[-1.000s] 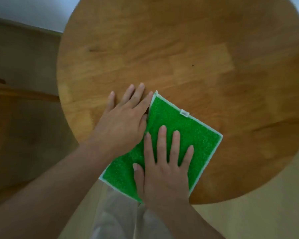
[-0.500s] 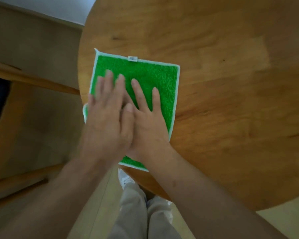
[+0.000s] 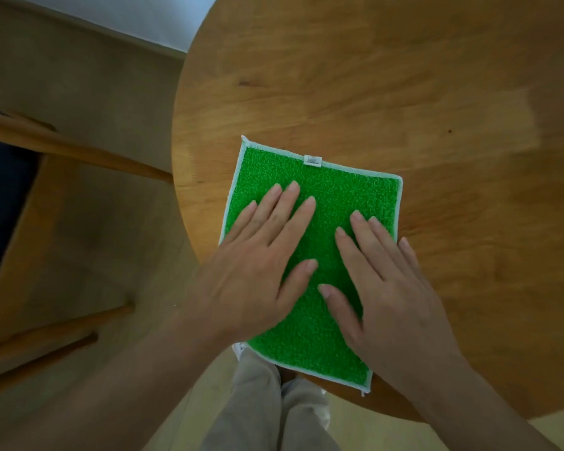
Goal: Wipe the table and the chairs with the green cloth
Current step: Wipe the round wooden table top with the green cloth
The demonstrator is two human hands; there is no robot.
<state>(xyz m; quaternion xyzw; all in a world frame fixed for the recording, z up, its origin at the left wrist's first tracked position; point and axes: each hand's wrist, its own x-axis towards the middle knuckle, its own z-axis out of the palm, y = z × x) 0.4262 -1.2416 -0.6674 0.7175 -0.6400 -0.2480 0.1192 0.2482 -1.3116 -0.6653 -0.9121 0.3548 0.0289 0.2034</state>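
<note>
While the green cloth lies flat on the round wooden desk, both hands press down on it. The cloth sits near the edge of the desk closest to the person, and its lower left part hangs a little over that edge. It has a white border and a small white tag on its far side.

The left hand lies on the left half of the cloth, fingers straight and spread a little, holding nothing. The right hand lies on the right half, flat in the same way, and its little finger reaches past the right border onto the wood. The two thumbs point at each other but do not touch.

A wooden chair stands to the left of the desk, on the floor. The person's light trousers show below the desk edge.
</note>
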